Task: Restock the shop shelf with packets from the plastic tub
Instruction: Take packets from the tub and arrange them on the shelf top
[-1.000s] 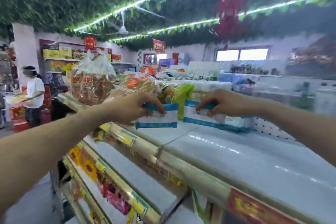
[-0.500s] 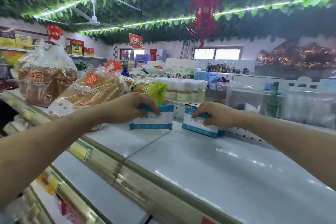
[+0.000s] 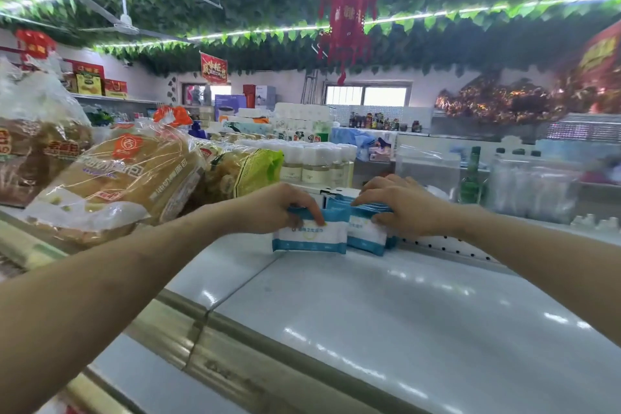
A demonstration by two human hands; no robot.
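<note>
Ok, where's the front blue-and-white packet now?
Head view, centre: the packet stands on the white shelf, pinched by the left hand, beside the packet row in the right hand.

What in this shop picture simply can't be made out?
Head view only:
- The plastic tub: outside the frame.
- Count of the rear packets: hidden by the front packet and the right hand gripping them.
- The front packet's print: too small, partly under the left hand pinching it.
- The bagged goods at right: blurred.

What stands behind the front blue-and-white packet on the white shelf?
More packets of the same kind, upright, gripped from above by the right hand. The front packet and the left hand hide their left parts, so their number is unclear.
</note>
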